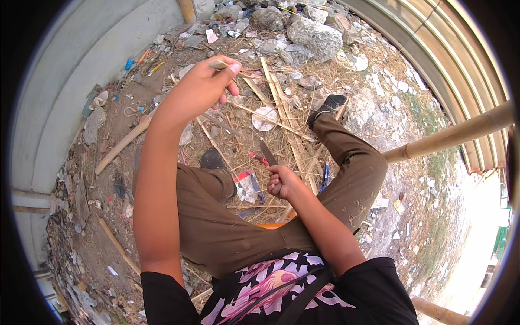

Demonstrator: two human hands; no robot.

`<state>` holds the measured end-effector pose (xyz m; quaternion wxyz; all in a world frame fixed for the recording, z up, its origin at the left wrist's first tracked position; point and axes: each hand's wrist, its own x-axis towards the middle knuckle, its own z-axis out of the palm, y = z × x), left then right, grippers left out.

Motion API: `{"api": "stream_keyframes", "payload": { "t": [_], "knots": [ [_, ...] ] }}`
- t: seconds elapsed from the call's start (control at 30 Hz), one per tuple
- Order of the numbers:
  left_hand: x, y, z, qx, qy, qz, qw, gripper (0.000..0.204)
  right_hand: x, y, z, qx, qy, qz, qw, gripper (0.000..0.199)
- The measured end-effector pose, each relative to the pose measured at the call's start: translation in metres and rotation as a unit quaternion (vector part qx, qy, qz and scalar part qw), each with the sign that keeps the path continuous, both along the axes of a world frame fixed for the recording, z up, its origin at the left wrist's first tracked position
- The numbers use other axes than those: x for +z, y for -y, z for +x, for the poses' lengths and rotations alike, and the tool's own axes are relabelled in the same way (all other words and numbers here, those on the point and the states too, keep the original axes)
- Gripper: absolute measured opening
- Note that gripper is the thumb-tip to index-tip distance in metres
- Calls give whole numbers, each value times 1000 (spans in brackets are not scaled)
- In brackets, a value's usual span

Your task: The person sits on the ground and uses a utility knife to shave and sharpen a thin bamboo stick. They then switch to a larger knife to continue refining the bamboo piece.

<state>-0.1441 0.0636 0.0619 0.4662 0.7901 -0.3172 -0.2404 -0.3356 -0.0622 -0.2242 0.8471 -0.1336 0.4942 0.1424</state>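
My left hand (212, 81) is raised out ahead, fingers pinched round a thin bamboo strip (218, 64); the strip's far part blends into the litter behind. Lower down, between my knees, my right hand (281, 181) is closed on the handle of a knife (267, 152), its dark blade pointing up and slightly left. The two hands are well apart, and the blade does not touch the strip. Below the left hand and ahead of the knife, long split bamboo slats (284, 108) lie over straw-like shavings.
A bamboo pole (455, 135) slants in from the right near my knee. A wooden handle-like stick (123, 145) lies at left. Large rocks (314, 38) sit at the far side. A grey wall (70, 81) and a corrugated sheet (433, 38) bound the littered ground.
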Motion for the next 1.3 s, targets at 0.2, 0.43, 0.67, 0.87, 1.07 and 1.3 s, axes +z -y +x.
{"api": "stream_keyframes", "payload": {
  "t": [0.2,0.43,0.67,0.87,1.07,1.3],
  "knots": [
    [13,73,33,30,256,-45,965,50,6,-23,-32,-88,-6,-8,996,35],
    [-1,101,39,109,141,-474,862,52,-18,-20,-35,-169,-82,-15,982,37],
    [45,59,-16,43,76,-513,854,51,-26,-5,-28,-95,-11,-225,970,28],
    [35,27,5,61,25,-537,841,52,16,-17,-2,-107,83,-374,917,23],
    [87,-6,-32,114,33,-545,830,48,49,7,-10,-128,198,-621,748,23],
    [35,34,-1,49,26,-504,862,54,81,-8,-19,-94,177,-679,706,28]
  ]
}}
